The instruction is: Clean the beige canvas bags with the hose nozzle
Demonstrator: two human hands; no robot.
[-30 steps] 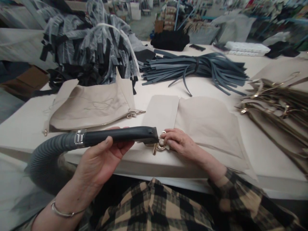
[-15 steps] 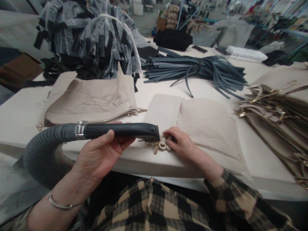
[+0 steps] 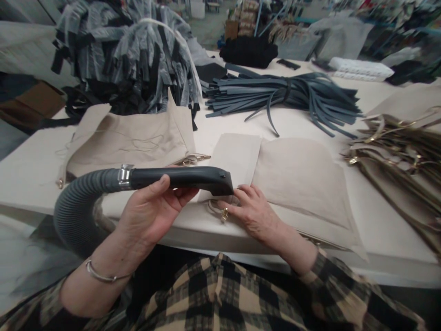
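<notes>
My left hand [image 3: 153, 214] is closed round the dark handle of a suction tool [image 3: 182, 177], which lies level over the table's near edge; a ribbed grey hose [image 3: 74, 207] runs from it down to the left. The tool's tip sits just above my right hand [image 3: 253, 211], whose fingers lie flat on the corner of a beige fabric bag [image 3: 296, 177] spread on the white table [image 3: 34, 170]. A gold metal clasp [image 3: 224, 213] shows at that corner, under my fingers.
A second beige bag [image 3: 134, 140] lies at the left. Behind it stands a heap of grey and black strips [image 3: 127, 55]. A bundle of dark blue straps [image 3: 285, 94] lies at the back, and beige straps with gold hardware [image 3: 403, 147] are stacked at the right.
My right hand went from pinching the gold clasp to lying flat over the bag's corner. The suction tool rose slightly and shifted right.
</notes>
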